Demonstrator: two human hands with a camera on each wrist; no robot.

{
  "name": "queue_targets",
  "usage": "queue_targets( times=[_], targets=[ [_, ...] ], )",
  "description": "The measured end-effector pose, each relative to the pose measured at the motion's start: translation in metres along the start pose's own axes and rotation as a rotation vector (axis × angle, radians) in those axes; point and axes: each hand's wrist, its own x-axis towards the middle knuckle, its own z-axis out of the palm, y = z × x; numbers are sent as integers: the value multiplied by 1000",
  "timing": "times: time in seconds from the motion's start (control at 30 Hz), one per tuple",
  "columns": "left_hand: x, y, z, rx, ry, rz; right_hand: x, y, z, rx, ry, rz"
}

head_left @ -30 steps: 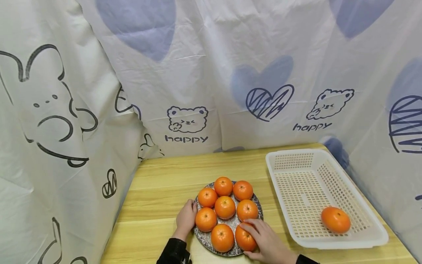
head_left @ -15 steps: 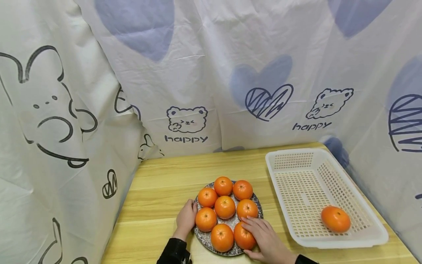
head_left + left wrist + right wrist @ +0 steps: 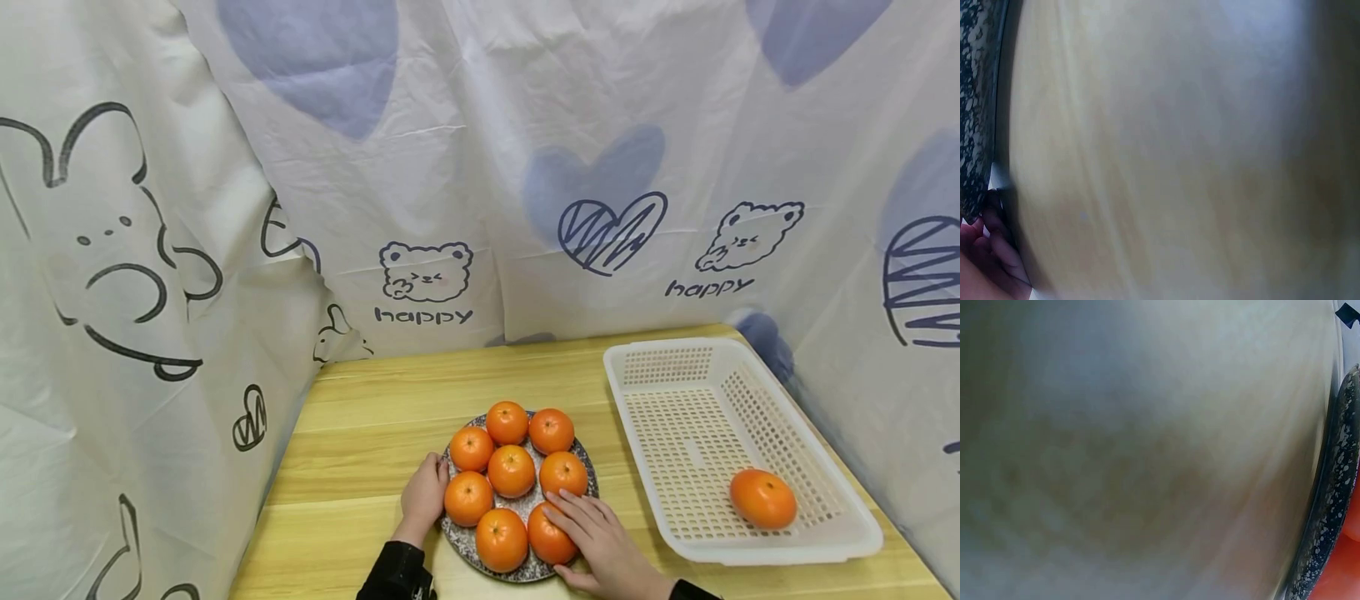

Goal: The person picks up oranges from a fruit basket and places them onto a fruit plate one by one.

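A speckled dark plate lies on the wooden table, bearing several oranges, one of them an orange in the middle. My left hand holds the plate's left rim; in the left wrist view its fingers are bent at the underside of the edge. At the near right of the plate, my right hand grips an orange, fingers over its top and right side, thumb low on the near side. That orange sits against its left neighbour, another orange.
To the right stands a white perforated plastic basket with a single orange in its near right part. A white curtain with printed hearts and bears hangs behind the table and along both sides.
The orange under my right hand has shifted slightly left, and the neighbouring orange at the plate's near edge has moved a little left too. My left hand stays on the rim.
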Motion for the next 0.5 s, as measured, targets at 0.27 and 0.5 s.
queue_targets(
  times=[0.27, 0.5],
  targets=[
    [0, -1, 0, 2, -10, 1, -1, 0, 1, 0, 0, 7],
    [1, 0, 0, -2, -12, -6, 0, 0, -1, -7, -7, 12]
  ],
)
